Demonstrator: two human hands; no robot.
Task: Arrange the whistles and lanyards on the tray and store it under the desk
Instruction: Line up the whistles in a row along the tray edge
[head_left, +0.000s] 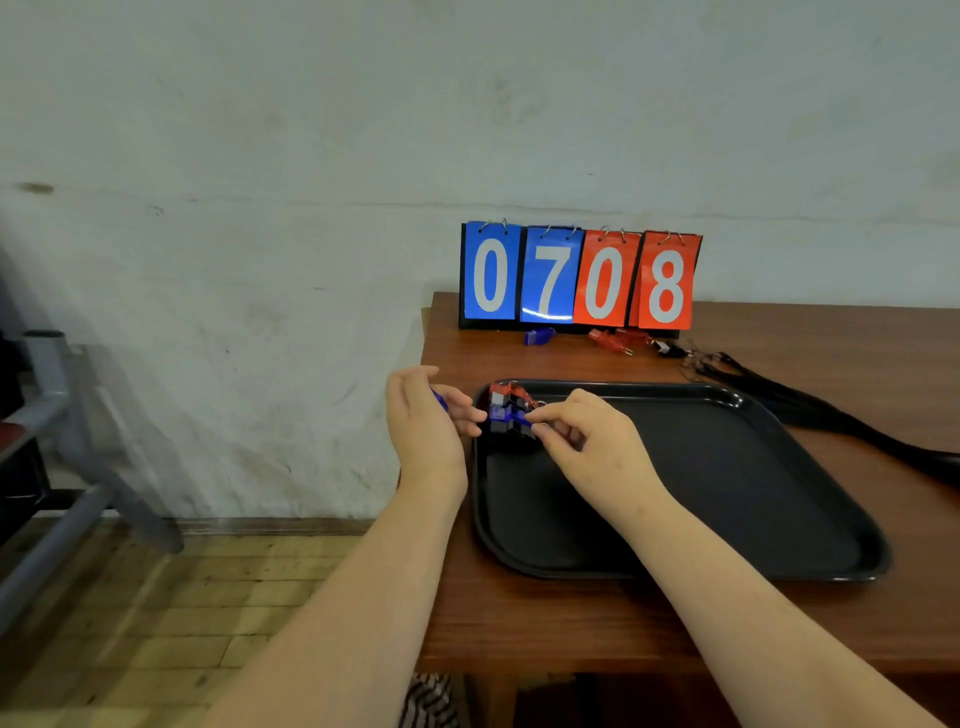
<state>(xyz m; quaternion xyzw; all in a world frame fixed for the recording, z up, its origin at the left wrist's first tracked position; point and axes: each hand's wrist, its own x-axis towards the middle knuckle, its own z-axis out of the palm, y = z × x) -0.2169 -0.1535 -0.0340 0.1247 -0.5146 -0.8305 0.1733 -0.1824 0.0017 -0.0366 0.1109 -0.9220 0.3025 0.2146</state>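
- Right hand (587, 441) pinches a blue whistle (503, 414) at the tray's (779, 519) ten o'clock; a nudge could scatter the red whistle (500, 389).
- Left hand (431, 421) grips a blue piece (440, 400); it could drop floorward.

A black tray (727, 493) with a raised rim lies flat on the bench (519, 623). Whistles sit packed in its far-left corner: a red whistle (500, 389) farthest, then a blue whistle (501, 414) pinched by the right hand (597, 447). The left hand (426, 415) holds a half-hidden blue piece (439, 400) left of the tray. Farther off lie a loose blue whistle (538, 335), red whistles (615, 340) and a black whistle (670, 349). Black lanyards (810, 410) trail to the right.
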